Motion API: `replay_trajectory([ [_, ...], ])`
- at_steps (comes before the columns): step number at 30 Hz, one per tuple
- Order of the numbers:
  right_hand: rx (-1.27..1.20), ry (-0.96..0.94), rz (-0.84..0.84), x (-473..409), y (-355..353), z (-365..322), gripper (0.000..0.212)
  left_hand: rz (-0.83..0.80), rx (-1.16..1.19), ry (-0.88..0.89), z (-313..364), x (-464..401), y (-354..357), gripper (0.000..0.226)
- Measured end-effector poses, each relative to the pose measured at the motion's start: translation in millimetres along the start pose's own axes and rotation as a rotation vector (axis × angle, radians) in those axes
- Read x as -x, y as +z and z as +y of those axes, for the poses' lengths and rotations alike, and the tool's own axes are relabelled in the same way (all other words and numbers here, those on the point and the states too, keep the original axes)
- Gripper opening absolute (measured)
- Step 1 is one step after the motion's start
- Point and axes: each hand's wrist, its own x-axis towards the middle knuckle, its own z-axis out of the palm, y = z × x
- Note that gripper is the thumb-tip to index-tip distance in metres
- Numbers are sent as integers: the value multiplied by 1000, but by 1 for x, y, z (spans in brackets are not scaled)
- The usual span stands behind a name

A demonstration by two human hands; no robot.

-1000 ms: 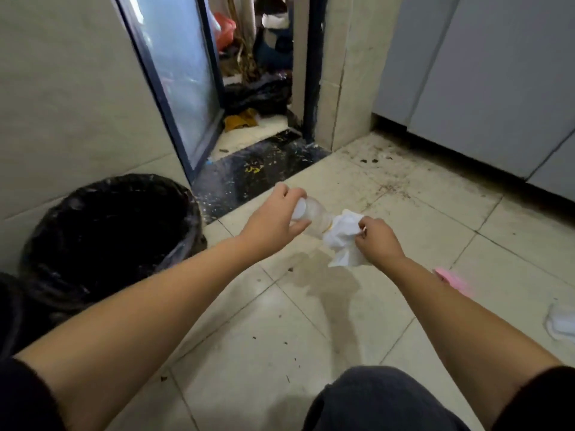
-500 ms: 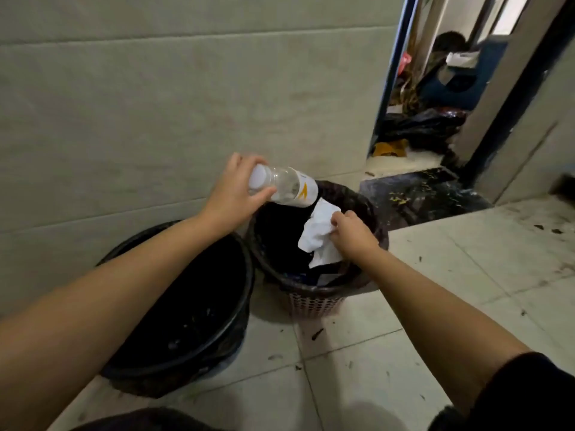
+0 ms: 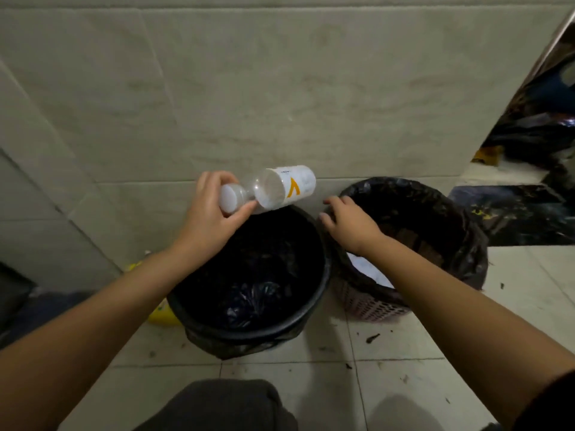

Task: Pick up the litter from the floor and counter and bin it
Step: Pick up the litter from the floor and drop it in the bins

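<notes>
**One bottle held over two bins**

Two bins are seen on the tiled floor [image 3: 389,368], set against the wall [image 3: 280,88] and touching each other. The larger black bin [image 3: 320,293] is on the left; the smaller basket bin [image 3: 466,244], lined with a black bag, is on the right. One clear plastic bottle [image 3: 280,191] with a white cap and an orange-marked label is pinched at the neck by the left hand [image 3: 208,219] and is held on its side above the far rim of the larger bin. The right hand [image 3: 348,225] is loosely spread and empty, palm down, over the near left rim of the basket bin. One white piece of paper [image 3: 367,272] is seen lying inside the basket bin, partly hidden by the right forearm. Open floor is left in front of both bins, dotted with small dark scraps. A yellow object [image 3: 161,312] is seen at the left of the larger bin.
</notes>
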Motion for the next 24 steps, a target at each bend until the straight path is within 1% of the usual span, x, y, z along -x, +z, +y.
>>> replay_trajectory([
  [2,51,-116,-22,-7,20,-22,47,-34,-90,-55,-27,21,-17,35],
  [3,104,-161,-50,-9,32,-30,51,-85,-135,-75,-39,31,-23,35],
  [6,301,-242,-119,-15,60,-35,59,-336,-247,-57,-67,55,-26,37],
  [9,394,-291,-100,-17,69,-29,53,-564,-373,-21,-82,62,-5,44],
  [12,403,-305,-104,-16,67,-28,45,-827,-519,-82,-89,55,26,46],
  [15,418,-307,-90,-15,67,-27,41,-1054,-676,-90,-97,43,61,53],
  [17,407,-311,-79,-16,68,-26,39,-1132,-744,-143,-106,37,81,57],
  [20,401,-319,-56,-16,70,-24,38,-1173,-750,-280,-122,30,95,61],
  [22,397,-320,-50,-17,72,-23,37,-1219,-757,-306,-131,29,98,56],
  [24,387,-320,-35,-16,72,-23,35,-1262,-782,-294,-133,31,100,52],
])
